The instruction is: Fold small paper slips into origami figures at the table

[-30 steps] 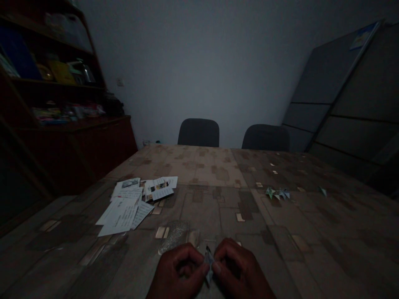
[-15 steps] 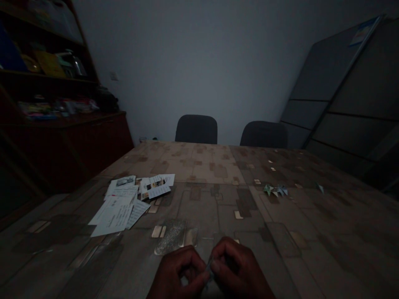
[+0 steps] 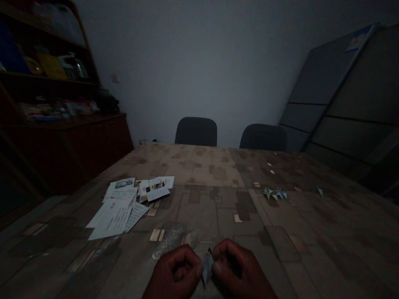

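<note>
Between my two hands, near the bottom middle of the head view, is a small folded piece of pale paper (image 3: 207, 268), pointed at top and bottom. My left hand (image 3: 178, 270) pinches its left side between thumb and curled fingers. On the other side, my right hand (image 3: 237, 269) pinches the right edge in the same way. The paper is held just above the patterned tablecloth (image 3: 215, 224). Farther off to the right stands a cluster of small folded paper figures (image 3: 274, 193), with another folded paper piece (image 3: 318, 191) apart from it.
Loose printed sheets (image 3: 114, 216) lie overlapping on the left of the table, beside smaller cut papers (image 3: 156, 188). Two dark chairs (image 3: 196, 132) stand behind the far edge. A wooden cabinet (image 3: 65, 141) with filled shelves is at the left, grey panels (image 3: 311, 91) at the right.
My hands have spread slightly apart, and more of the folded paper shows between them. The whole view has shifted a little. Both hands keep their pinch.
</note>
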`<state>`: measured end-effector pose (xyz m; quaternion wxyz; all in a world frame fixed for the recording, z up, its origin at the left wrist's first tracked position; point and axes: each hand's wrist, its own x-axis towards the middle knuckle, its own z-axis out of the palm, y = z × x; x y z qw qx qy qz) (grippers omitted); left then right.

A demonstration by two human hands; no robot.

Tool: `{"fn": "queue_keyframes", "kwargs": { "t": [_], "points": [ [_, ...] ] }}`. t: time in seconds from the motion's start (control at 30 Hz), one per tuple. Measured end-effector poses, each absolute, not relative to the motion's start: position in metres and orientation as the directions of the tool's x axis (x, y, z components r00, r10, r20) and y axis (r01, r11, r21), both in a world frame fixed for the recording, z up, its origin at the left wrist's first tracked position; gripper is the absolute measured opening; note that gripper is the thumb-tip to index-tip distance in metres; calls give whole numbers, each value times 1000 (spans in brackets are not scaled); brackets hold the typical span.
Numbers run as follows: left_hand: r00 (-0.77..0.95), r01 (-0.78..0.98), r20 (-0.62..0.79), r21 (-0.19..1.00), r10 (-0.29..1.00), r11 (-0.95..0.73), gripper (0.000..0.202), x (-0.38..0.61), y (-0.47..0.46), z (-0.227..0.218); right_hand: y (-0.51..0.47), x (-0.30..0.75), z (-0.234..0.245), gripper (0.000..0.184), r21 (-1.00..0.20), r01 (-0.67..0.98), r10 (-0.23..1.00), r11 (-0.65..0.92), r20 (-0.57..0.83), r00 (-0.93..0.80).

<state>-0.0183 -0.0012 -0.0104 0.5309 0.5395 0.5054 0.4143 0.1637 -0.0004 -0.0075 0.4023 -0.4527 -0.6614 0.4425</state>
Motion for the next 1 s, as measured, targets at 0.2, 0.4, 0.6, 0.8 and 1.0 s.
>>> {"fn": "queue_keyframes", "kwargs": {
  "t": [0.2, 0.4, 0.6, 0.8, 1.0],
  "points": [
    [159, 51, -30, 998, 987, 22, 24, -19, -1, -11, 1, 166, -10, 14, -886, 334, 924, 323, 219, -313],
    [175, -4, -107, 994, 979, 110, 32, -18, -1, -15, 3, 166, -11, 19, -882, 340, 920, 327, 215, -327],
    [157, 5, -80, 997, 984, 80, 34, -16, -2, -9, 2, 167, -9, 17, -875, 359, 917, 324, 198, -345],
    [158, 20, -91, 996, 983, 89, 32, -16, -1, -10, 1, 167, -9, 18, -812, 393, 880, 431, 282, -382],
    [174, 42, -69, 997, 982, 62, 27, -19, -2, -13, 0, 163, -14, 12, -890, 344, 927, 300, 186, -326]
  ]
}}
